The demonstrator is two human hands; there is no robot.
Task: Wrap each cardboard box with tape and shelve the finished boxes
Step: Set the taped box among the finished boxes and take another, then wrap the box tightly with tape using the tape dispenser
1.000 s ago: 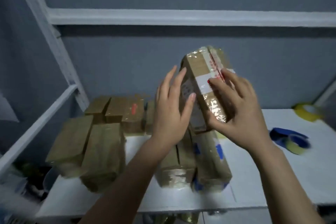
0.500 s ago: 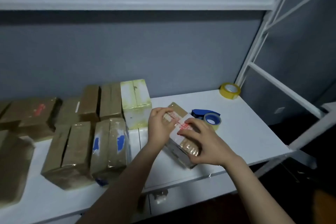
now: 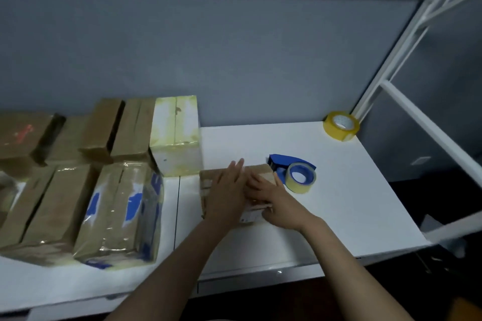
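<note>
- Small brown cardboard box [image 3: 208, 182] flat on white shelf board [image 3: 339, 203], near front edge, between white yellow-taped box [image 3: 177, 135] and blue tape dispenser with its roll [image 3: 289, 161]; close to both, contact not clear.
- Left hand [image 3: 229, 190] laid on top face, fingers straight and together, palm down: released, pressing, not grasping. Likely pinning box against sliding.
- Right hand [image 3: 273, 198] over right half, fingers stretched across top, thumb down by near end. Pinching or merely pressing: cannot tell.
- Dispenser parked just right of box, probably for a quick reach by right hand.
- Spare yellow tape roll [image 3: 340, 125] well apart, back right corner.
- Wrapped brown boxes with blue marks [image 3: 117, 206] stacked left, out of working space.
- Long axis judged roughly near-to-far, white-labelled end toward person; hands cover much, so uncertain.
- Broad face up.
</note>
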